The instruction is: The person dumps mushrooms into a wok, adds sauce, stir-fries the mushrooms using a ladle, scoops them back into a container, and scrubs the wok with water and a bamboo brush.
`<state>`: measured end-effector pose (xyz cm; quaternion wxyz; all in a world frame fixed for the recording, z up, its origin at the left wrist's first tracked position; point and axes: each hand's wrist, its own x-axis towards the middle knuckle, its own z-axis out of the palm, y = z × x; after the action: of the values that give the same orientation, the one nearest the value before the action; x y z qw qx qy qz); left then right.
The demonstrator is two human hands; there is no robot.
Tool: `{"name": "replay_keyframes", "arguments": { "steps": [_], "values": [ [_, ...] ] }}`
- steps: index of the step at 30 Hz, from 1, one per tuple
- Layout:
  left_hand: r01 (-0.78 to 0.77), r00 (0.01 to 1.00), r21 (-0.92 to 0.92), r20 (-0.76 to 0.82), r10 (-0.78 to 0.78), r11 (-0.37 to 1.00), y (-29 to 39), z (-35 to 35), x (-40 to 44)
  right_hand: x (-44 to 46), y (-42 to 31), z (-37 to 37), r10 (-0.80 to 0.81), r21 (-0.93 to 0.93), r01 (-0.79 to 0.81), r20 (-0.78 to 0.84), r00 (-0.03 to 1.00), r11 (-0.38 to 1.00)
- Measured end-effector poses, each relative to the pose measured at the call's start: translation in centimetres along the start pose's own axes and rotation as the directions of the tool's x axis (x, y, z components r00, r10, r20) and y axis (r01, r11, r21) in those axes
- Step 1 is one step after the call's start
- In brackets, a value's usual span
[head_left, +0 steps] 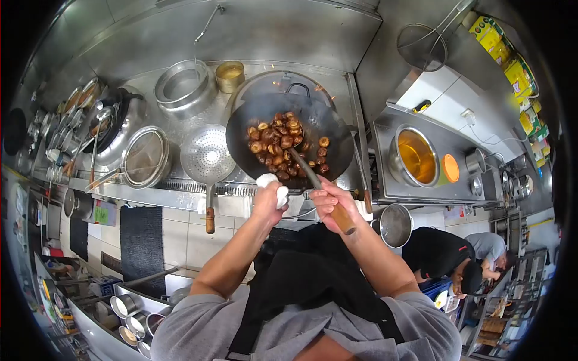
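A dark wok [334,135] sits on the stove in front of me, holding a heap of glossy brown pieces that look like mushrooms [278,141]. My right hand [331,203] is wrapped round the wooden handle of a ladle [308,169], whose head is down among the pieces. Bunched in my left hand [266,204] is a white cloth [268,179], at the wok's near left edge. Whether the cloth grips a wok handle is hidden. A loop handle [298,87] stands up at the wok's far rim.
Left of the wok lie a perforated skimmer [208,157] and a mesh strainer [144,157]. Metal bowls [180,84] and a small pot [230,76] stand behind. A pot of amber liquid [416,157] is on the right counter. Two people [439,256] are bent over at lower right.
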<state>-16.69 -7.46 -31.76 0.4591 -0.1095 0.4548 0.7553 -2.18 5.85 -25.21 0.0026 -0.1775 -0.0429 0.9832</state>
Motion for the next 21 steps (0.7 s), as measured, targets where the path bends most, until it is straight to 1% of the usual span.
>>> {"name": "replay_keyframes", "arguments": {
  "steps": [2, 3, 4, 6, 8, 9, 11, 13, 14, 15, 16, 18, 20, 21],
  "values": [
    [0.048, 0.999, -0.115, 0.026, -0.045, 0.992, -0.5, -0.8, -0.4, -0.8, -0.7, 0.7, -0.001, -0.05, -0.001, -0.047, 0.999, 0.999],
    [0.065, 0.997, -0.139, 0.051, -0.059, 0.988, -0.8, -1.2, -0.4, -1.2, -1.0, 1.1, -0.004, -0.094, -0.004, -0.08, 0.997, 0.996],
    [0.058, 0.998, -0.159, 0.036, -0.053, 0.986, -1.0, -1.2, -0.5, -1.6, -1.4, 1.6, 0.018, -0.102, -0.027, -0.088, 0.996, 0.994],
    [-0.004, 0.999, -0.15, 0.048, 0.011, 0.989, -1.4, -1.2, -1.1, -2.5, -2.5, 2.3, -0.004, -0.206, -0.01, -0.067, 0.998, 0.979],
    [-0.061, 0.998, -0.161, 0.017, 0.064, 0.985, -1.8, -1.2, -1.5, -3.3, -4.4, 2.4, 0.075, -0.255, -0.082, -0.037, 0.996, 0.963],
    [-0.109, 0.994, -0.154, -0.002, 0.11, 0.982, -2.0, -1.2, -1.7, -3.8, -5.2, 2.6, 0.076, -0.333, -0.088, -0.05, 0.996, 0.939],
    [-0.193, 0.981, -0.179, -0.063, 0.184, 0.965, -2.9, -0.9, -2.6, -4.7, -7.4, 2.7, 0.095, -0.461, -0.123, -0.084, 0.992, 0.879],
    [-0.304, 0.951, -0.212, -0.128, 0.281, 0.929, -4.5, -0.8, -3.5, -5.0, -10.3, 2.1, 0.185, -0.512, -0.195, -0.072, 0.98, 0.836],
    [-0.355, 0.929, -0.228, -0.191, 0.316, 0.907, -5.1, 0.1, -4.5, -4.9, -11.7, 1.9, 0.224, -0.557, -0.223, -0.068, 0.972, 0.8],
    [-0.365, 0.919, -0.224, -0.242, 0.311, 0.904, -5.6, 1.2, -5.9, -4.8, -12.7, 1.8, 0.282, -0.576, -0.257, -0.047, 0.958, 0.776],
    [-0.369, 0.905, -0.219, -0.307, 0.295, 0.903, -6.8, 2.5, -6.9, -4.7, -14.5, 1.4, 0.374, -0.58, -0.331, -0.05, 0.926, 0.744],
    [-0.47, 0.836, -0.221, -0.422, 0.351, 0.855, -9.2, 3.6, -9.6, -5.1, -15.6, 0.8, 0.457, -0.606, -0.359, 0.008, 0.89, 0.709],
    [-0.552, 0.778, -0.225, -0.484, 0.4, 0.803, -11.4, 6.2, -11.5, -4.6, -18.1, 1.0, 0.569, -0.6, -0.446, 0.018, 0.822, 0.664],
    [-0.595, 0.734, -0.228, -0.546, 0.405, 0.771, -12.5, 7.7, -12.2, -4.5, -19.0, 1.5, 0.612, -0.617, -0.478, 0.009, 0.791, 0.626]
  ]
}}
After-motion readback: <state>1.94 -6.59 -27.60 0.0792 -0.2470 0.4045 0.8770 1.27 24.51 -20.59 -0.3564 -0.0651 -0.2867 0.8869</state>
